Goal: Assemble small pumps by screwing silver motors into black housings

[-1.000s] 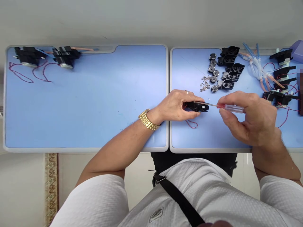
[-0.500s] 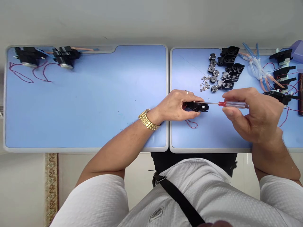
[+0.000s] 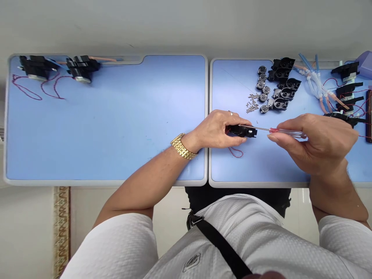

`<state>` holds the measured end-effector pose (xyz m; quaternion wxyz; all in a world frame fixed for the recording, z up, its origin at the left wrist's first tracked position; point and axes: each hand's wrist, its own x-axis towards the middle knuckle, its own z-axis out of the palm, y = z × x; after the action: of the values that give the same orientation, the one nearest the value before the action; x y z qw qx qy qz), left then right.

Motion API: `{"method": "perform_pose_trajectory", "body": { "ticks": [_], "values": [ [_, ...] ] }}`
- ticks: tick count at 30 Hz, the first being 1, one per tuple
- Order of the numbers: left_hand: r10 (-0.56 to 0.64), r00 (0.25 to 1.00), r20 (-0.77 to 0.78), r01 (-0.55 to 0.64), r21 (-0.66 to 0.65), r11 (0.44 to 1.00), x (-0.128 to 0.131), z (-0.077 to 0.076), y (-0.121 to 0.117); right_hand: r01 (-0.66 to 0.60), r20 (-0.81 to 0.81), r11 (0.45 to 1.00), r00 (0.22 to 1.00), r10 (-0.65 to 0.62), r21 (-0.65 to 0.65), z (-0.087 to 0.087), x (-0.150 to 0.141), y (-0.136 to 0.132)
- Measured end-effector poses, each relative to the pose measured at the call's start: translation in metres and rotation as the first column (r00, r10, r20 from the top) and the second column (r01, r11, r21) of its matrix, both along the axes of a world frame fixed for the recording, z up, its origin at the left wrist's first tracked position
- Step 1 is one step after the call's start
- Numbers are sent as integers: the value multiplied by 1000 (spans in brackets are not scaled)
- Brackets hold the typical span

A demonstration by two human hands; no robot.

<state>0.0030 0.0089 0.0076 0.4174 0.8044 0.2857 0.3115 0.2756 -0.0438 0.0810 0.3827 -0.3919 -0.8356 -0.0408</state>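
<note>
My left hand (image 3: 218, 130) is closed around a small black plastic assembly (image 3: 249, 132), holding it just above the right-hand table. A loop of red wire (image 3: 236, 152) hangs out below the assembly. In my right hand (image 3: 322, 141) is a screwdriver (image 3: 273, 130) with a clear and red handle, lying nearly level. Its metal shaft reaches left across the assembly, and the tip meets it by my left fingers. Just beyond lie a heap of small screws (image 3: 252, 104), round motor-like parts (image 3: 263, 79) in a column, and black housings (image 3: 281, 73).
Blue and orange tubes with white ties (image 3: 318, 85) lie at the back right, beside black assemblies with red wires (image 3: 345, 91). A purple bin (image 3: 365, 64) stands in the far right corner. Two black units (image 3: 83, 68) sit at the left table's back edge. A seam divides the tables.
The screwdriver handle has tipped slightly toward me, and my right hand has shifted a little right and lower, its fingers rolled on the handle. My left hand keeps its hold.
</note>
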Motion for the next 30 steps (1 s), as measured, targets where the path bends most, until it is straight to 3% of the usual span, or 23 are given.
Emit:
{"method": "perform_pose_trajectory", "body": {
  "ticks": [10,14,19,23,30],
  "values": [
    [5,1000,-3,-5,8,1000,0,1,0,-166,-35,978,986,163,-123,4,-4,-1],
    [11,1000,-28,-12,-21,1000,0,0,0,-111,-71,987,992,103,-120,2,-4,-2],
    [14,999,-33,-15,-30,999,0,2,-1,17,4,1000,1000,-17,10,-3,2,-1],
    [6,999,-34,-7,-29,1000,0,3,0,90,54,996,994,-91,9,-6,4,0],
    [21,999,-49,-22,-38,999,0,2,0,-110,8,983,994,112,-145,8,-2,-4]
  ]
}}
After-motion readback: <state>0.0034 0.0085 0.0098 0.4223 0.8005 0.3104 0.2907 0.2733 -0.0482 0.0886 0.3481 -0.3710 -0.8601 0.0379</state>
